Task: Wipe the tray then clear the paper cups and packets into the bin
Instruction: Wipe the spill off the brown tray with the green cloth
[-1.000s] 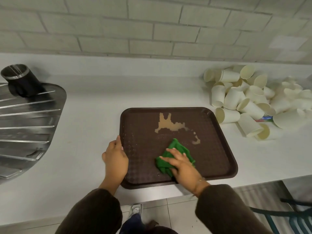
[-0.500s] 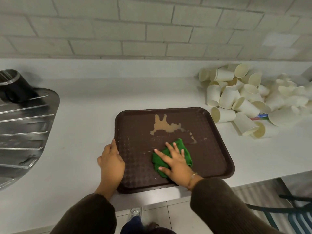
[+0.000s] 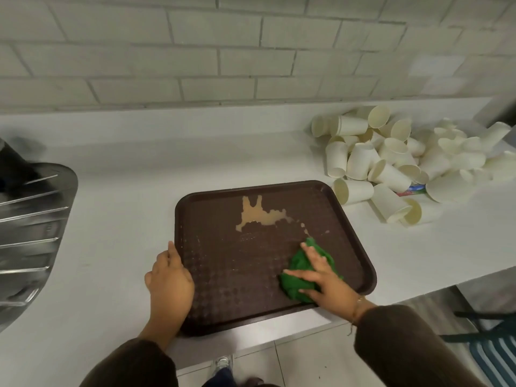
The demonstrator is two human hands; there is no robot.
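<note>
A dark brown tray [image 3: 220,275] lies on the white counter, its near edge over the counter's front. A tan spill [image 3: 255,213] covers its far middle. My right hand [image 3: 324,277] presses flat on a green cloth [image 3: 300,263] at the tray's near right. My left hand [image 3: 170,283] grips the tray's left rim. A heap of white paper cups [image 3: 391,160] lies at the back right, with a coloured packet [image 3: 413,189] partly hidden under them.
A steel sink drainer [image 3: 30,233] fills the left edge, with a dark cylinder behind it. A white tiled wall runs behind the counter. A chair [image 3: 485,344] stands on the floor at the lower right. No bin is in view.
My right hand has slid the green cloth from the tray's near middle to its right side. The left hand keeps its hold on the tray's left rim.
</note>
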